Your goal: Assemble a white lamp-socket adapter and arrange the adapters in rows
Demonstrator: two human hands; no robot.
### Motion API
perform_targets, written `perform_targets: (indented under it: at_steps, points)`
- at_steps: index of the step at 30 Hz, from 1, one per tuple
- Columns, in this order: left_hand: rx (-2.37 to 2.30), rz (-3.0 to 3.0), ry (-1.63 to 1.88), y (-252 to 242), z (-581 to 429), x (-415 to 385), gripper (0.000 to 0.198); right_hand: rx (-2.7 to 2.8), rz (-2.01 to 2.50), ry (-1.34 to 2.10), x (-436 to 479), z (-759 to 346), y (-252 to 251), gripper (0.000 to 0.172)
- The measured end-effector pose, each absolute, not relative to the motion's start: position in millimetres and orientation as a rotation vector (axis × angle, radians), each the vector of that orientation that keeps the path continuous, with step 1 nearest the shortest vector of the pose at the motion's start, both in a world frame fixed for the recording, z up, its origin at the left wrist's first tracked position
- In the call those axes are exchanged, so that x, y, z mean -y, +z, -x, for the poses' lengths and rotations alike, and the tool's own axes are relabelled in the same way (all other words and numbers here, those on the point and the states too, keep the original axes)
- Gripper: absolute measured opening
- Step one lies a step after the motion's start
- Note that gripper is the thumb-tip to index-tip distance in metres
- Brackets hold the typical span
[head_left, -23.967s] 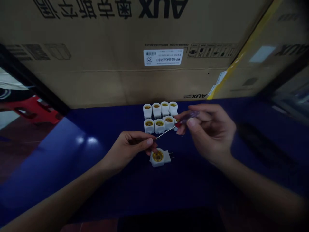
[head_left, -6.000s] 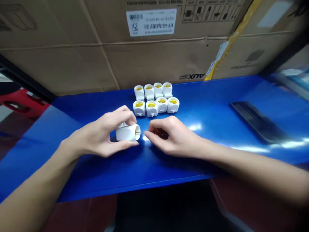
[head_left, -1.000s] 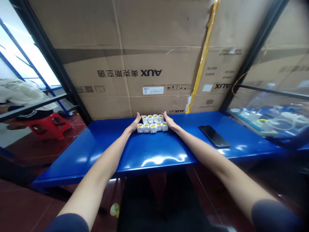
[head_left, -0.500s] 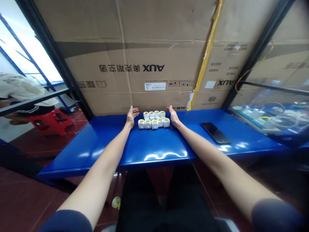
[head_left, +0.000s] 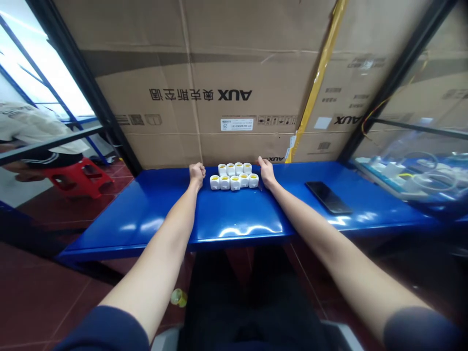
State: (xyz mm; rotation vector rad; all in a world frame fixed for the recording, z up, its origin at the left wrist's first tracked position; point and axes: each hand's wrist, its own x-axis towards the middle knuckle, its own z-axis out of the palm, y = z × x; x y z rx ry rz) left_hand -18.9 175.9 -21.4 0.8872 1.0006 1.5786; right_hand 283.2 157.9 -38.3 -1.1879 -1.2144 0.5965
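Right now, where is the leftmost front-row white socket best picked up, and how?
I'd pinch the socket by its left wall, coming from above left with the left hand: its opening faces up, its left side looks free, and the next socket crowds its right.

This looks like a workshop or storeroom fitted with heavy racking: a glossy blue shelf point(head_left: 146, 204) between dark uprights point(head_left: 79, 73) serves as the workbench, backed by large cardboard cartons point(head_left: 234, 58) printed upside down with the brand AUX. Two rows of matching white sockets point(head_left: 235, 183) stand on it, and a blurred tray point(head_left: 380, 181) of clear tubing sits at the right, while a co-worker point(head_left: 44, 131) sits on a red plastic stool point(head_left: 78, 178) over reddish floor tiles point(head_left: 40, 282).
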Motion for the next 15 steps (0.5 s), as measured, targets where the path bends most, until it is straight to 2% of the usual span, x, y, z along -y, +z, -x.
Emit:
perform_targets:
  at_steps: [5, 15]
  points:
    - [-1.01, -0.89, 1.64, -21.4, 18.0, -175.5, 0.04, 1.16, 1.239, 0.548, -158.4, -285.5, -38.8, 0.047]
    - [-1.039, -0.833, 1.63, -17.6, 18.6, -171.1, 0.04, 1.225, 1.295, 0.438, -156.7, -295.3, -46.6, 0.035]
